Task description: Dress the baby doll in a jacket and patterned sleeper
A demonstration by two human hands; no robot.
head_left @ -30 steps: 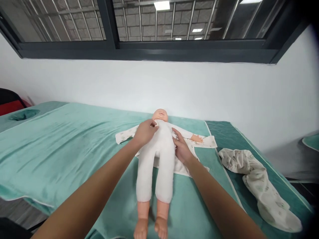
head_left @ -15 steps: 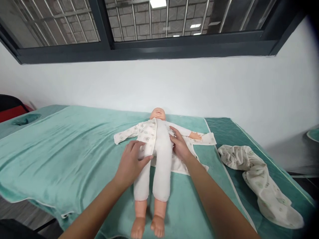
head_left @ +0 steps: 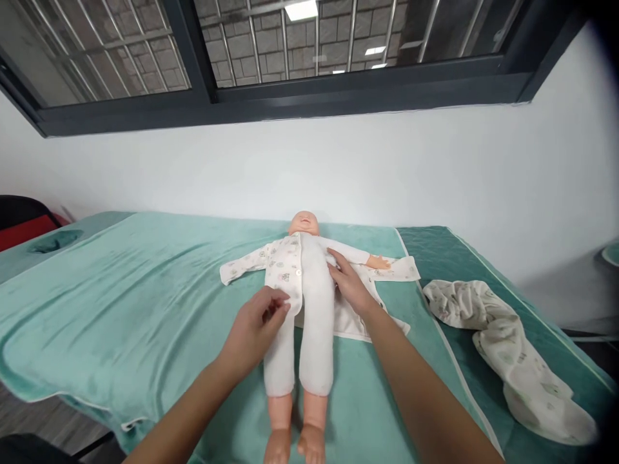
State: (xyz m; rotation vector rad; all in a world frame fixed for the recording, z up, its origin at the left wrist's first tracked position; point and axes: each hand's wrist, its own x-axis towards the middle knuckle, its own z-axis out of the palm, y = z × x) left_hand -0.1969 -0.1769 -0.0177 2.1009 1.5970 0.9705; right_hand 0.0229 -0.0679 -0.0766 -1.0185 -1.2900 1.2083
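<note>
A baby doll (head_left: 309, 309) with a white cloth body lies on its back on the teal towel (head_left: 120, 303), head toward the wall. A white printed baby shirt (head_left: 280, 264) lies under it, with its left panel folded over the doll's chest. My left hand (head_left: 256, 325) pinches the lower hem of that panel by the doll's hip, fingers curled. My right hand (head_left: 351, 287) rests flat on the doll's right side, fingers stretched, over the shirt's other open panel (head_left: 353, 319).
A crumpled printed garment (head_left: 507, 351) lies on the darker green bed cover (head_left: 435, 258) to the right. The white wall runs close behind the doll's head, under a dark window frame. A red and black seat (head_left: 22, 219) shows at far left.
My left hand drew the shirt's left panel across the doll's chest, then slid down to the hem and pinched it. My right hand stayed on the doll's side.
</note>
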